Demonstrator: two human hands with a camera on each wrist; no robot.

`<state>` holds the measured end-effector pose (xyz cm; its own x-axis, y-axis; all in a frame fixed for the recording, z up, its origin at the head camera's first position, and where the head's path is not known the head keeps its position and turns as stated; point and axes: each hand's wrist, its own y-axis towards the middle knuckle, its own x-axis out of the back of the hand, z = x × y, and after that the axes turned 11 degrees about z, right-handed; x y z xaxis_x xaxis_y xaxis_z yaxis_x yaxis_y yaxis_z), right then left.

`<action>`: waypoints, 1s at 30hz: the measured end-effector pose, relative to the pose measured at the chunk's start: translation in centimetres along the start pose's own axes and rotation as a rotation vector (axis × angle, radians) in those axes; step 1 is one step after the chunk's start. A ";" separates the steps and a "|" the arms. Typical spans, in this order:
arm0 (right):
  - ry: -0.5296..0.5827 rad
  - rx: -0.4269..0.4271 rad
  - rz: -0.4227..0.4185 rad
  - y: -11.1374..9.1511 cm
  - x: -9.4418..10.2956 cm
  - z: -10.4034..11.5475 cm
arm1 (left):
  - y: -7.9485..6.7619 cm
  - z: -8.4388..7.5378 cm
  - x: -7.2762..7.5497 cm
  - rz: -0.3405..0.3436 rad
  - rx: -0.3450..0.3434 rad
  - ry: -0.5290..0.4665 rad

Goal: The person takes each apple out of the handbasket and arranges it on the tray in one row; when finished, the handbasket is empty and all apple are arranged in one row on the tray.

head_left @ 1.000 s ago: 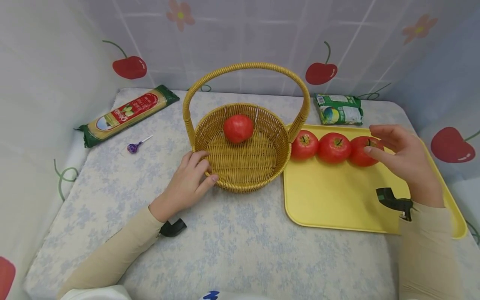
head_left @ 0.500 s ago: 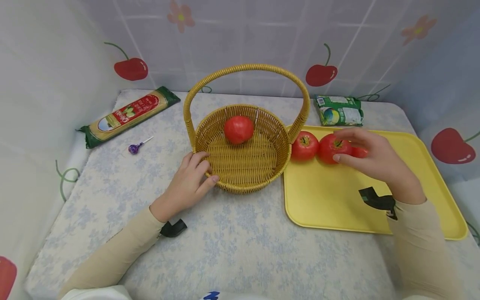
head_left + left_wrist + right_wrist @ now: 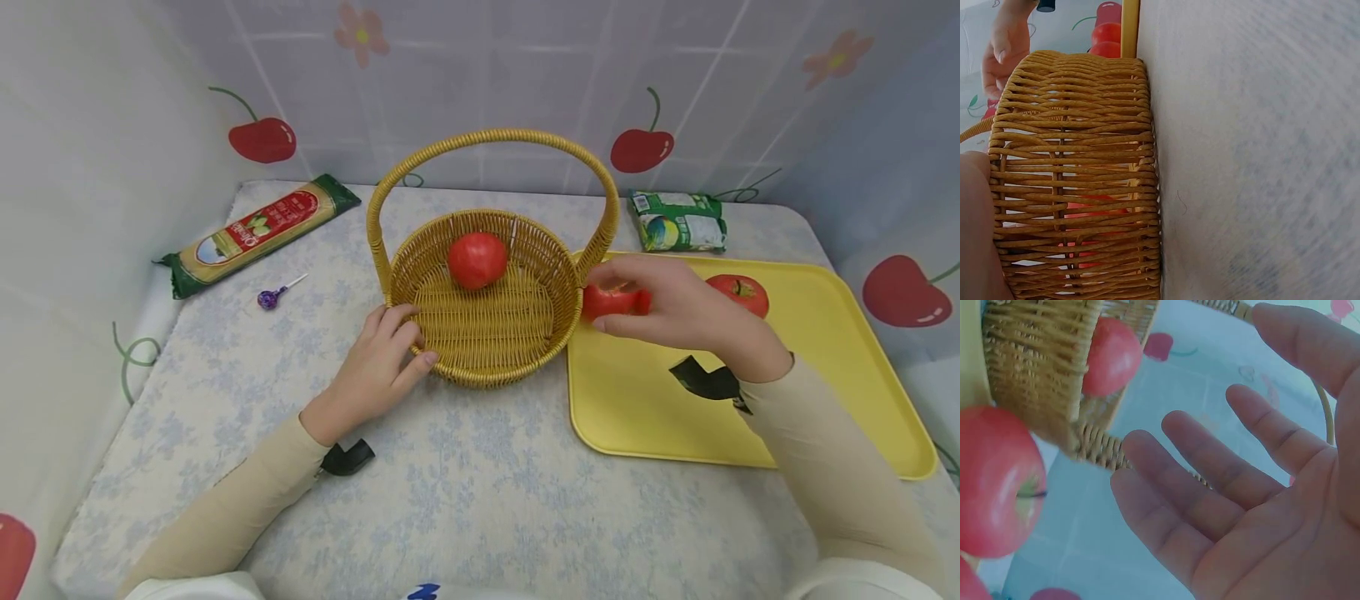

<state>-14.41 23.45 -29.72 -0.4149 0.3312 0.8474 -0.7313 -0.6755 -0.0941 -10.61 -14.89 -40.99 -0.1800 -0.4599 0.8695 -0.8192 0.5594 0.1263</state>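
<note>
My left hand grips the near-left rim of a round wicker basket, fingers over the edge. A red apple lies inside the basket, towards its back. My right hand, fingers spread and palm bare in the right wrist view, hovers above the leftmost apple on the yellow tray. Another apple sits to the right of the hand; the middle one is mostly hidden beneath it. The right wrist view has a stemmed apple beside the fingers, apart from them.
The basket's tall handle arches above it, close to my right fingertips. Behind the tray lies a green packet. A long pasta packet and a purple lollipop lie to the left. A patterned curtain wall borders the back.
My right hand has swept left over the row of apples, from the rightmost to the leftmost. The left hand, basket and apples have stayed in place.
</note>
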 end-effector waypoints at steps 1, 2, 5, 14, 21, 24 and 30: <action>-0.009 0.017 0.009 0.4 -0.1 0.3 | 0.0 0.0 0.0 0.000 0.001 0.001; -0.014 0.031 0.023 0.9 -0.2 0.5 | 0.0 0.0 0.0 -0.001 0.001 0.003; -0.044 0.060 0.068 2.2 -0.4 1.3 | 0.0 0.0 0.0 -0.004 0.001 0.008; -0.088 0.103 0.110 6.7 -0.6 3.5 | 0.1 0.0 -0.1 -0.011 -0.011 0.000; -0.082 -0.019 0.118 10.6 -0.7 4.8 | 0.0 -0.1 0.1 -0.016 -0.017 0.007; -0.070 -0.109 0.150 12.4 -0.7 5.2 | 0.0 -0.1 0.1 -0.014 -0.014 0.006; -0.047 -0.287 0.223 15.5 -1.1 5.0 | 0.0 -0.1 0.1 -0.004 -0.014 0.006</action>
<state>-22.56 9.37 -29.47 -0.5607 0.1618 0.8121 -0.7508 -0.5129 -0.4162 -10.60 -14.90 -40.88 -0.1737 -0.4580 0.8718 -0.8124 0.5670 0.1360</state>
